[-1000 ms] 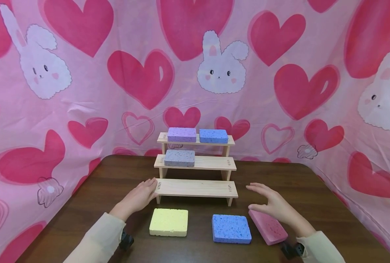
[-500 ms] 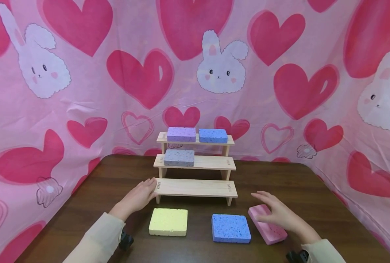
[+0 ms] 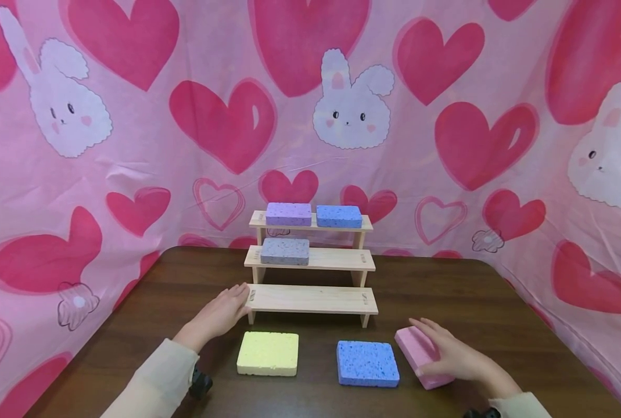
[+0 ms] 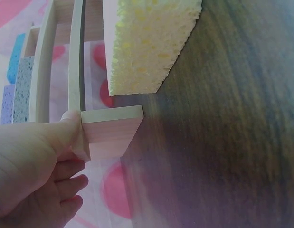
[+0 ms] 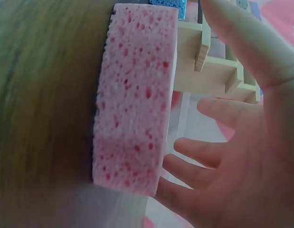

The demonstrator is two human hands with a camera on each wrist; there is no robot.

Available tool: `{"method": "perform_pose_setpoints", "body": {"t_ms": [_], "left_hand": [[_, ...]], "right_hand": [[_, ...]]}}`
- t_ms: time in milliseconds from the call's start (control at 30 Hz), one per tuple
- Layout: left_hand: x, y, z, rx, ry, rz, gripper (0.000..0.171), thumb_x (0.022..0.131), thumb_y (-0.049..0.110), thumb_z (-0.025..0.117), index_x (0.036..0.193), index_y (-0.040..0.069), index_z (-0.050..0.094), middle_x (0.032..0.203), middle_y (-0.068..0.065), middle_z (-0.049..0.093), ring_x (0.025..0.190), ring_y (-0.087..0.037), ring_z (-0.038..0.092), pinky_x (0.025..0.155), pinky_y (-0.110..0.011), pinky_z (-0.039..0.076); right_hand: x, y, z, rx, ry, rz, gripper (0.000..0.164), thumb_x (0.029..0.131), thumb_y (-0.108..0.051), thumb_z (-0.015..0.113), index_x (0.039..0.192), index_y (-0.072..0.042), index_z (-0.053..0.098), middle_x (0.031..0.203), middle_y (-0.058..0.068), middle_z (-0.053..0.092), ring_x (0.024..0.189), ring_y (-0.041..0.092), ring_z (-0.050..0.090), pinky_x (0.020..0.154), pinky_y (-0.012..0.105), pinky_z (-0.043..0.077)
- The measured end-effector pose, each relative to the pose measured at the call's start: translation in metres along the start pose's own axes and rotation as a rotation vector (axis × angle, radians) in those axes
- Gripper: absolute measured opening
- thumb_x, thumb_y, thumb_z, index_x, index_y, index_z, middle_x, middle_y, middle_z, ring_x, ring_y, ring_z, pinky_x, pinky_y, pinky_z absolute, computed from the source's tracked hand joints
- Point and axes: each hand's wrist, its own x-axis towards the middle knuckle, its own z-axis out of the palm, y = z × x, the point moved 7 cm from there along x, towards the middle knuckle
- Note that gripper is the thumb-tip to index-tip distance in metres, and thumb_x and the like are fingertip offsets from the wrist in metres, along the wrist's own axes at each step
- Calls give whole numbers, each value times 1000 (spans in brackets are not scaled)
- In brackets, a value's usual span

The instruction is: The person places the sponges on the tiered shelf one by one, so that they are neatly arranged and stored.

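At the left end of the lowest step of a three-tier wooden stand [image 3: 312,299] is my left hand [image 3: 221,313]. Its thumb [image 4: 68,121] lies at the board's front edge while the fingers bend behind the end, gripping it. Over a pink sponge [image 3: 415,348] hovers my right hand [image 3: 453,354], fingers and thumb spread apart above its sides. The right wrist view shows the long side of that pink sponge [image 5: 135,95] with the fingers apart from or barely beside it. A blue sponge [image 3: 368,364] lies left of the pink one, and a yellow sponge [image 3: 268,354] sits farther left.
On the top step rest a purple sponge [image 3: 289,214] and another blue sponge [image 3: 338,216]. A grey sponge [image 3: 284,252] occupies the left of the middle step. Behind the dark wooden table [image 3: 435,290] hangs a pink cloth [image 3: 409,168] with hearts and rabbits.
My right hand has come down and back toward the near right, from beyond the pink sponge's far end to over its middle. The left hand stays at the stand.
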Motion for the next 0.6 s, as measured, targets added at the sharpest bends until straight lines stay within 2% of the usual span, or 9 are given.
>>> {"method": "perform_pose_setpoints", "body": {"t_ms": [200,300,500,600], "left_hand": [[-2,0,-1,7,-4,-3,52,90,17,59,130,-12,43,135,-28,39,126,-42,33,104,-50,25],[-2,-1,0,3,-5,-6,52,90,17,60,130,-12,43,136,-28,39,127,-42,33,104,-50,25],[-1,-1,1,-3,-2,-5,54,90,19,60,130,-12,43,136,-27,39,127,-41,33,104,-50,25],[-1,-1,0,-5,0,-3,54,90,19,60,130,-12,43,136,-27,39,127,-41,33,104,-50,25]], "right_hand": [[-8,2,2,-22,-32,-15,94,67,-32,81,137,7,31,131,38,31,115,58,28,81,72,29],[-11,2,3,-52,-34,-29,96,66,-33,81,137,9,29,130,36,34,112,53,34,81,67,34],[-13,5,5,-79,-37,0,99,66,-34,81,138,8,28,129,33,38,110,46,37,81,59,37],[-13,7,1,-104,-23,1,98,65,-34,81,137,8,30,123,28,44,102,37,43,78,51,41]]}}
